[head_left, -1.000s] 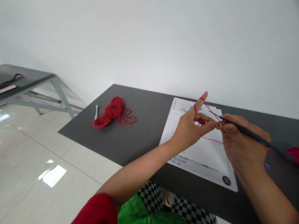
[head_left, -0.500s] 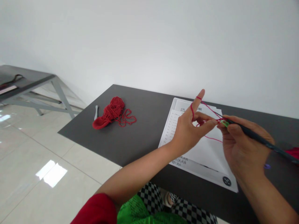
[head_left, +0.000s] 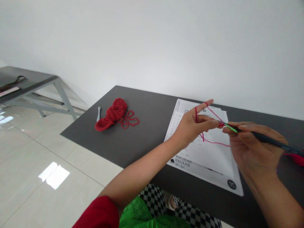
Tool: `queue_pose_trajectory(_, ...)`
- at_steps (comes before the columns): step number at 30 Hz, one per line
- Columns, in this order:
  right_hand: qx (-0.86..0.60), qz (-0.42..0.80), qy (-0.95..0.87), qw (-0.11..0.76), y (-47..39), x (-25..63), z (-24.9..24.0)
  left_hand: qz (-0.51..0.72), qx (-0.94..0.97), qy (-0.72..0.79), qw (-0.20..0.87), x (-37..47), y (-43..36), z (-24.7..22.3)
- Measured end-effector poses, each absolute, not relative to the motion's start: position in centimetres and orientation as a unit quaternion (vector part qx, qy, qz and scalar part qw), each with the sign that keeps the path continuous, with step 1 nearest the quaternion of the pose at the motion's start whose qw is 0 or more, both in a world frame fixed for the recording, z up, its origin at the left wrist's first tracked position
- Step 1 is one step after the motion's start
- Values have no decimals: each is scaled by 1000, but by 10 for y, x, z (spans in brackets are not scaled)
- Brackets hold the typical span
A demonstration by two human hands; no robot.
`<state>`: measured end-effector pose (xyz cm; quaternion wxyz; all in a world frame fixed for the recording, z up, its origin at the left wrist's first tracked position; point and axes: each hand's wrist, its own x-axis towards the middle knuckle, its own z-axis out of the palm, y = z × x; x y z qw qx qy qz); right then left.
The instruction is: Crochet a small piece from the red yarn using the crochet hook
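My left hand [head_left: 190, 128] pinches a small bit of red yarn work [head_left: 221, 124] between thumb and fingers. Its index finger is stretched out, with red yarn [head_left: 215, 113] looped round it and running taut to the work. In my right hand [head_left: 258, 150] is a crochet hook with a dark handle [head_left: 266, 138], its tip pointing left at the pinched yarn. A slim bright green piece [head_left: 231, 128], possibly a stitch marker, shows at the right fingertips. Fingers hide most of the work.
Printed pattern sheets [head_left: 201, 152] lie beneath my hands on the dark table [head_left: 147, 126]. A darker red yarn skein [head_left: 116, 110] and a grey tool [head_left: 98, 114] sit at the left. More red yarn [head_left: 296, 159] is at the right edge. Another table [head_left: 30, 76] stands far left.
My left index finger has tipped down and to the right. My right hand has drawn slightly right with the hook, and the green piece shows more fully.
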<state>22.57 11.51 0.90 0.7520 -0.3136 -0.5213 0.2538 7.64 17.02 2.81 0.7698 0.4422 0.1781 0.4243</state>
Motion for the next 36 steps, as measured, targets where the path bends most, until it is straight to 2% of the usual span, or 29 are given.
queue_pose_trajectory(6, -296, 212, -589, 722, 116, 238, 10, 412, 503, 191, 735, 75, 173, 28)
queue_pose_trajectory(15, -273, 119, -655, 694, 123, 247, 11, 436, 641, 268, 572, 69, 166, 36)
queue_pose_trajectory(20, -284, 99, -671, 677, 122, 249, 9, 449, 665, 286, 523, 69, 163, 36)
queue_pose_trajectory(30, -363, 93, -659, 652, 114, 247, 14, 448, 677, 285, 510, 68, 158, 38)
queue_pose_trajectory(36, -349, 201, -561, 723, 118, 233, 8, 480, 671, 279, 492, 72, 155, 34)
